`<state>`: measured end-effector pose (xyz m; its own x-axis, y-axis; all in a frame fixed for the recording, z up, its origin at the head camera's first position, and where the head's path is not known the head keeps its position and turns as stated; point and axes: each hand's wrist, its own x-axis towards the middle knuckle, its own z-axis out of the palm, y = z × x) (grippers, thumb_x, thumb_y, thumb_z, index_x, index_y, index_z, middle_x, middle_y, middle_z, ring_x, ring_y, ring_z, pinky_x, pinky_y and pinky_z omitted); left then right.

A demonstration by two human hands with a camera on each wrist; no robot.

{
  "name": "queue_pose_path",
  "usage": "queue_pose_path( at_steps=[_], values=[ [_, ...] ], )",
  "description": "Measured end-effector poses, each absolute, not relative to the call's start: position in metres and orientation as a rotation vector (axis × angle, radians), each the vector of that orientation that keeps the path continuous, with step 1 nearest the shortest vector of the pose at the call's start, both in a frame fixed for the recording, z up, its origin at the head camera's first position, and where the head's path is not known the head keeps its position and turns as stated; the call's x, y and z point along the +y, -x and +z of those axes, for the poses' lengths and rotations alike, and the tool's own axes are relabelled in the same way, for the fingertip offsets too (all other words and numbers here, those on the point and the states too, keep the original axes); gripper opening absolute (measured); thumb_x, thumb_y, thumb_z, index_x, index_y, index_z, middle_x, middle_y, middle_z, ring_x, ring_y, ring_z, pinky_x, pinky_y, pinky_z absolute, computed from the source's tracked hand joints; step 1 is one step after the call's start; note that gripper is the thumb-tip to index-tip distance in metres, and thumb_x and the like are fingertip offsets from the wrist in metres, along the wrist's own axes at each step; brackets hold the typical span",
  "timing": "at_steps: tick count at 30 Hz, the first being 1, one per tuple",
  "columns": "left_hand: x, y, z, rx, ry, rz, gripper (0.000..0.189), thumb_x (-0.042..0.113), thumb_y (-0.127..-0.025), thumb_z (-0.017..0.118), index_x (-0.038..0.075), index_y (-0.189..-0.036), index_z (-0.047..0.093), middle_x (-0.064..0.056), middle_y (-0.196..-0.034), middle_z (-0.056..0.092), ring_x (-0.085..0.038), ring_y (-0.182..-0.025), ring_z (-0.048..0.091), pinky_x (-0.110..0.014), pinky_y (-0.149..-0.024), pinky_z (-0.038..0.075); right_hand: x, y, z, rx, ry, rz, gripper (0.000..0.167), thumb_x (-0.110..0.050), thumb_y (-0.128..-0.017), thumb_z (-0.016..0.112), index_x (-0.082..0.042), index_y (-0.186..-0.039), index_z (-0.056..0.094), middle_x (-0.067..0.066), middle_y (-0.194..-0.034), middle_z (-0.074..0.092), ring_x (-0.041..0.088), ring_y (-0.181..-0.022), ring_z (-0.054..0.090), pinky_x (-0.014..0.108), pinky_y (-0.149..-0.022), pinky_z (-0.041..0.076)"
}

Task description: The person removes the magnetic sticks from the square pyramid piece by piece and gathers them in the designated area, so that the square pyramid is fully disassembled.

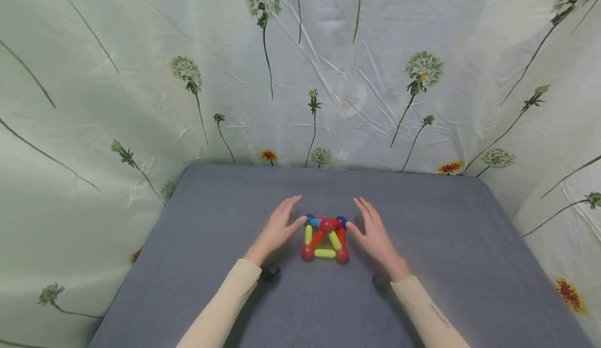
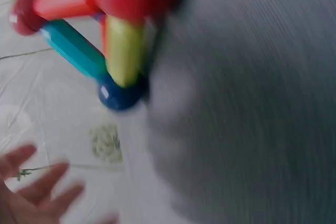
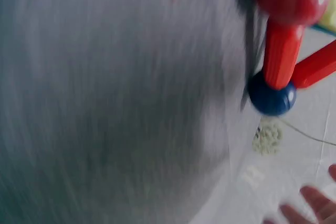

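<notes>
A small pyramid [image 1: 326,226] of colored rods and balls, like a magnetic building set, sits on the grey table between the two hands. Red balls top its peak and mark the near corners; a dark blue ball [image 2: 121,94] and another blue ball [image 3: 272,95] form the far corners. My left hand [image 1: 279,225] is at its left side, fingers extended, thumb tip close to the far left ball. On the other side, my right hand [image 1: 375,234] has its fingers stretched out, thumb beside the far right ball. Whether either thumb touches is unclear. Neither hand grips anything.
The grey table [image 1: 225,191] extends around the pyramid on all sides. A pale curtain [image 1: 225,50] with dandelion prints hangs behind the table's back edge and along both sides. Dark wrist devices [image 1: 269,273] show under the forearms.
</notes>
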<state>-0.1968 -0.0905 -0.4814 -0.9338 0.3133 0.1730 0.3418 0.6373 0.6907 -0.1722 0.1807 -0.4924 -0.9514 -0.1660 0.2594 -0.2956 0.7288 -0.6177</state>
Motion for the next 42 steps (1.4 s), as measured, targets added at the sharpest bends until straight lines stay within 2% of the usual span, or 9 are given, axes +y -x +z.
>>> queue_pose_path(
  at_steps=[3, 6, 12, 15, 21, 27, 29, 36, 42],
  values=[
    [-0.08, 0.196, -0.482, -2.683, 0.706, -1.568, 0.05, 0.028, -0.095, 0.06, 0.007, -0.139, 0.047, -0.01, -0.137, 0.051, -0.026, -0.128, 0.044, -0.047, -0.104, 0.034, 0.175, 0.165, -0.492, -2.636, -0.392, 1.356, 0.057, -0.025, -0.091, 0.066, -0.008, -0.141, 0.043, 0.015, -0.136, 0.048, 0.032, -0.125, 0.045, 0.054, -0.099, 0.037],
    [-0.069, 0.194, -0.485, -2.62, 0.777, -1.723, 0.045, 0.022, -0.093, 0.064, 0.003, -0.132, 0.053, -0.009, -0.128, 0.058, -0.026, -0.119, 0.052, -0.046, -0.099, 0.04, 0.167, 0.159, -0.494, -2.552, -0.375, 1.597, 0.044, -0.022, -0.09, 0.068, -0.006, -0.128, 0.054, 0.012, -0.117, 0.06, 0.026, -0.107, 0.058, 0.044, -0.09, 0.047],
    [-0.052, 0.19, -0.49, -2.661, 0.798, -1.643, 0.043, 0.03, -0.087, 0.071, 0.012, -0.124, 0.06, -0.001, -0.118, 0.061, -0.022, -0.111, 0.054, -0.045, -0.093, 0.043, 0.155, 0.15, -0.498, -2.59, -0.361, 1.787, 0.029, -0.017, -0.086, 0.072, -0.006, -0.11, 0.061, 0.004, -0.098, 0.065, 0.019, -0.091, 0.061, 0.029, -0.078, 0.051],
    [-0.048, 0.19, -0.491, -2.688, 0.773, -1.584, 0.041, 0.035, -0.087, 0.07, 0.015, -0.122, 0.062, 0.001, -0.116, 0.061, -0.02, -0.11, 0.052, -0.043, -0.092, 0.043, 0.152, 0.15, -0.501, -2.621, -0.353, 1.782, 0.027, -0.011, -0.084, 0.073, -0.005, -0.108, 0.061, 0.004, -0.095, 0.064, 0.019, -0.089, 0.06, 0.029, -0.077, 0.051],
    [-0.047, 0.191, -0.491, -2.694, 0.809, -1.567, 0.037, 0.032, -0.09, 0.067, 0.013, -0.121, 0.061, 0.0, -0.114, 0.062, -0.017, -0.106, 0.053, -0.041, -0.091, 0.044, 0.15, 0.15, -0.503, -2.616, -0.323, 1.778, 0.024, -0.003, -0.083, 0.072, -0.003, -0.105, 0.062, 0.004, -0.094, 0.063, 0.019, -0.089, 0.059, 0.031, -0.077, 0.051],
    [-0.051, 0.192, -0.489, -2.687, 0.851, -1.621, 0.034, 0.029, -0.092, 0.065, 0.012, -0.121, 0.06, -0.001, -0.116, 0.061, -0.018, -0.109, 0.052, -0.043, -0.093, 0.042, 0.138, 0.134, -0.467, -2.625, -0.306, 1.783, 0.023, 0.005, -0.082, 0.069, 0.003, -0.103, 0.06, 0.01, -0.093, 0.063, 0.026, -0.089, 0.06, 0.041, -0.081, 0.051],
    [-0.052, 0.193, -0.487, -2.695, 0.852, -1.634, 0.033, 0.027, -0.092, 0.065, 0.012, -0.121, 0.06, -0.002, -0.117, 0.061, -0.019, -0.11, 0.052, -0.043, -0.095, 0.041, 0.137, 0.132, -0.461, -2.618, -0.338, 1.776, 0.022, 0.006, -0.082, 0.069, 0.003, -0.102, 0.06, 0.011, -0.094, 0.063, 0.028, -0.09, 0.06, 0.041, -0.081, 0.051],
    [-0.058, 0.2, -0.479, -2.721, 0.958, -1.709, 0.031, 0.021, -0.092, 0.065, 0.011, -0.122, 0.06, -0.002, -0.119, 0.061, -0.018, -0.114, 0.052, -0.045, -0.098, 0.04, 0.144, 0.144, -0.487, -2.475, -0.327, 1.848, 0.02, 0.003, -0.083, 0.069, 0.001, -0.102, 0.063, 0.011, -0.095, 0.066, 0.023, -0.088, 0.062, 0.031, -0.078, 0.052],
    [-0.063, 0.204, -0.481, -2.723, 1.055, -1.799, 0.035, 0.021, -0.094, 0.062, 0.012, -0.127, 0.059, -0.001, -0.122, 0.061, -0.018, -0.118, 0.051, -0.047, -0.1, 0.038, 0.148, 0.157, -0.5, -2.477, -0.23, 1.653, 0.023, 0.001, -0.082, 0.071, -0.006, -0.103, 0.064, 0.007, -0.101, 0.065, 0.024, -0.098, 0.061, 0.045, -0.088, 0.048]
  ],
)
